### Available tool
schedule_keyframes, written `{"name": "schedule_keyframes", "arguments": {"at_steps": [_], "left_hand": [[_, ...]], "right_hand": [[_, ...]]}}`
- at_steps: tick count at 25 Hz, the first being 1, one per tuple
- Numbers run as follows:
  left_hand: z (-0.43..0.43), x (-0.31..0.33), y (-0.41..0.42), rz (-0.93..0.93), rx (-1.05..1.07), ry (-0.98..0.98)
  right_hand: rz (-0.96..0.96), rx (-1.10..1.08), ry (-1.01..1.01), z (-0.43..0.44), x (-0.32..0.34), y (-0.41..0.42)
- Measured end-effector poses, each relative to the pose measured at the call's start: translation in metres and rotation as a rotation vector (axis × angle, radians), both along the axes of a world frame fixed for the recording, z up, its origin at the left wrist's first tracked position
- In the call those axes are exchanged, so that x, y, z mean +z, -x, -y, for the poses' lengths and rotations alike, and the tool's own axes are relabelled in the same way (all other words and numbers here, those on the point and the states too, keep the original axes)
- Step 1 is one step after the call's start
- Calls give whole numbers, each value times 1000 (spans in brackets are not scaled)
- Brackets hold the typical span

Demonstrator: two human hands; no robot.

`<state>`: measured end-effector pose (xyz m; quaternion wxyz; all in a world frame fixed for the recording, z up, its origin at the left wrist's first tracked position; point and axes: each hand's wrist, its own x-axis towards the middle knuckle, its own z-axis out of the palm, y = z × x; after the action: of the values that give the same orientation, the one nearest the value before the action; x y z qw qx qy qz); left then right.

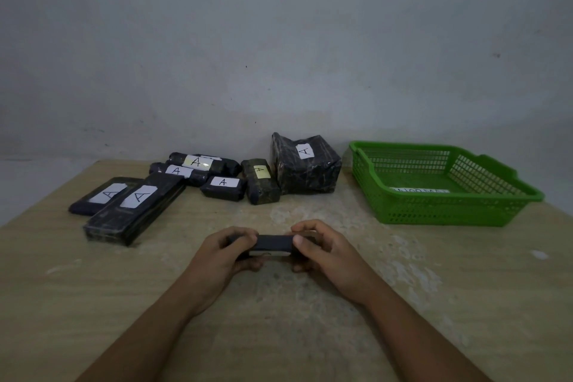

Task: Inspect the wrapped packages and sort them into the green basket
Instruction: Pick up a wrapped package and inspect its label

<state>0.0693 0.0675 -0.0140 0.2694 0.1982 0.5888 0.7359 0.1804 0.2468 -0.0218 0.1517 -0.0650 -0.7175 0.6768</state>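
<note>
A small black wrapped package is held just above the table's middle, between both hands. My left hand grips its left end and my right hand grips its right end, fingers curled round it. A pale strip shows along its near edge. Several more black wrapped packages, each with a paper label marked "A", lie at the back left, among them a long flat one and a big blocky one. The green basket stands at the back right, holding only a white paper label.
The wooden table meets a grey wall at its far edge. Its left edge runs diagonally past the flat packages. A small white scrap lies on the table at the right.
</note>
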Motion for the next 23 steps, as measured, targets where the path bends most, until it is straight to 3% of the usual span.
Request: {"name": "schedule_keyframes", "arguments": {"at_steps": [7, 11, 16, 23], "left_hand": [[4, -4, 1, -305, 13, 157], [7, -2, 1, -360, 7, 143], [6, 4, -9, -260, 71, 65], [5, 8, -13, -507, 139, 263]], "right_hand": [[80, -44, -80, -5, 0, 5], [6, -55, -132, -3, 1, 1], [-70, -59, -234, 2, 4, -5], [-71, -150, -333, 7, 7, -5]]}}
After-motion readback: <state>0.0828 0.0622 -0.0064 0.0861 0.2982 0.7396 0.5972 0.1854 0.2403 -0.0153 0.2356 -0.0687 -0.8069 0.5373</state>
